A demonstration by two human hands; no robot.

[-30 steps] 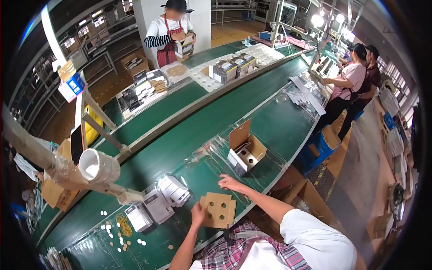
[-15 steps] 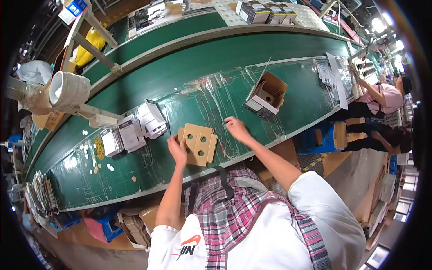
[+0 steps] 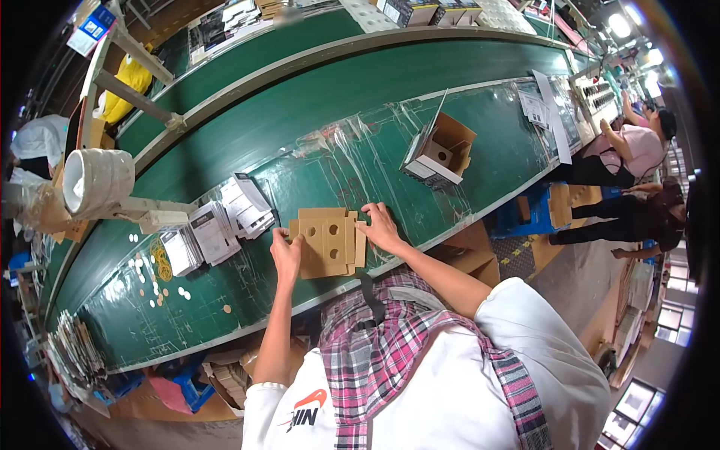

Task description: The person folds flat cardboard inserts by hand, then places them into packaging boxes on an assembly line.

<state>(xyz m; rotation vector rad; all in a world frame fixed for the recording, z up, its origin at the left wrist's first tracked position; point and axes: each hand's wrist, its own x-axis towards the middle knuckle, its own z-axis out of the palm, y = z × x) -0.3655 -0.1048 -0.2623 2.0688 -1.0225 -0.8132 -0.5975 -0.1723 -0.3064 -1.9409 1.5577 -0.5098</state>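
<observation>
A flat brown cardboard insert (image 3: 321, 259) with three round holes and flaps along its edges lies near the front edge of the green bench. My left hand (image 3: 286, 255) grips its left edge, thumb on top. At its right side, my right hand (image 3: 382, 229) has thumb and fingers on the narrow side flap, which stands a little apart from the main panel. Farther right stands an open printed box (image 3: 439, 154), its lid raised and a brown cardboard piece with a hole inside.
Stacks of printed leaflets (image 3: 214, 232) lie left of the insert, beside yellow rubber bands (image 3: 160, 259) and scattered small discs (image 3: 154, 285). A rail (image 3: 300, 71) runs behind. Papers (image 3: 534, 109) lie at right, near a person in pink (image 3: 641, 146).
My right hand has come left and down onto the insert's right flap. The insert has turned squarer to me, with my left hand still on its left edge. The view has shifted slightly.
</observation>
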